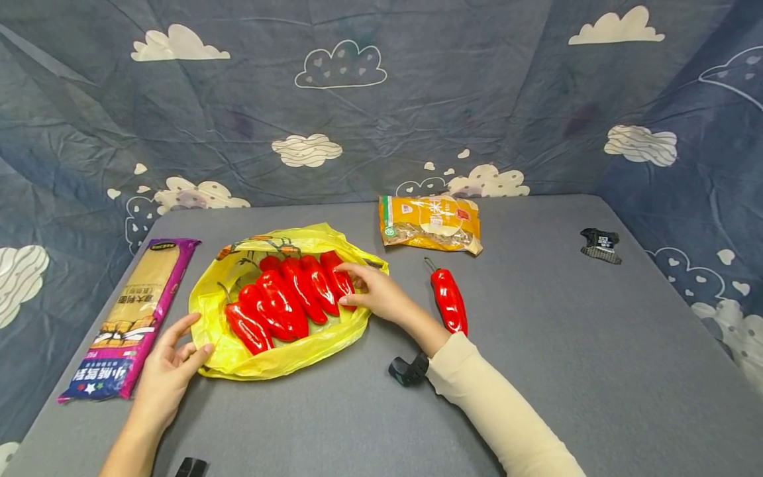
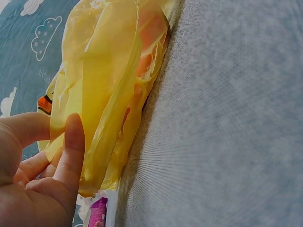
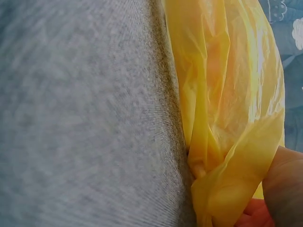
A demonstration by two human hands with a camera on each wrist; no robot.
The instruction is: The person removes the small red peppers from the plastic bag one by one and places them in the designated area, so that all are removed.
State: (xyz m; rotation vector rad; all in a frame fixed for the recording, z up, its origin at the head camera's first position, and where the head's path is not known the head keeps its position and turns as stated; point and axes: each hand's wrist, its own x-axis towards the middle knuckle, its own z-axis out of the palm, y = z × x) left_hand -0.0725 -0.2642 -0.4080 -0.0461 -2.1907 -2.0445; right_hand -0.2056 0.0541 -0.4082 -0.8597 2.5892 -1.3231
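Observation:
A yellow plastic bag (image 1: pixel 286 363) lies with its mouth wide, and several glossy red peppers (image 1: pixel 280 301) sit side by side in it. My left hand (image 1: pixel 169 364) holds the bag's left edge; the left wrist view shows the thumb (image 2: pixel 73 142) in front of the plastic and fingers behind. My right hand (image 1: pixel 378 291) reaches over the bag's right rim and grips the rightmost pepper (image 1: pixel 336 275) between fingers and thumb. In the right wrist view the bag wall (image 3: pixel 236 179) hides most of that grip. Another red pepper (image 1: pixel 448 298) lies on the table, right of the bag.
A purple-edged pasta packet (image 1: pixel 134 311) lies left of the bag. An orange food packet (image 1: pixel 430 222) rests at the back of the grey table (image 1: pixel 566 344). A small black crumpled item (image 1: pixel 601 245) is at the far right. Cloud-patterned cloth (image 1: pixel 417 99) hangs behind.

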